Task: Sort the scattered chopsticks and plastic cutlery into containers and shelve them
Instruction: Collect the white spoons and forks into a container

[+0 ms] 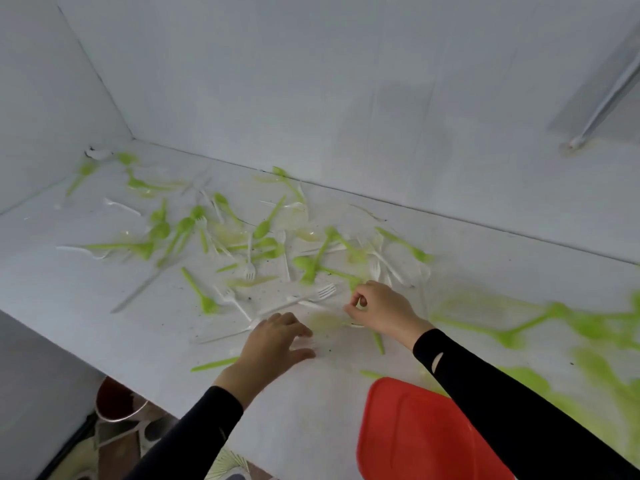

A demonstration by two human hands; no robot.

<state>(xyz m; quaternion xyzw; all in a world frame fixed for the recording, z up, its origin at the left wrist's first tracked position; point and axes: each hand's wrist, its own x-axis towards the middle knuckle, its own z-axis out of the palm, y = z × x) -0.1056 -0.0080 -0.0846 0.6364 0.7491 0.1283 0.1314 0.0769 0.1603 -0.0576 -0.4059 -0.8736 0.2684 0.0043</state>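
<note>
Our left hand (273,344) lies on the counter (69,306) with fingers loosely spread, holding nothing, its tips near a white fork (322,292). Our right hand (381,311) curls thumb to forefinger in a pinch just beside it; blur hides whether anything is caught between them.

We judge the sorting barely begun. Green cutlery (265,228) and white pieces lie strewn and crossed over most of the counter, back to the wall, and we see nothing in a container yet. A long grey stick (138,294) may be a chopstick. The only container part in view is a red lid (415,438) at the near edge, under our right sleeve.

A cup (112,401) sits below the counter's left end. The overlapping pieces will make single picks fiddly.
</note>
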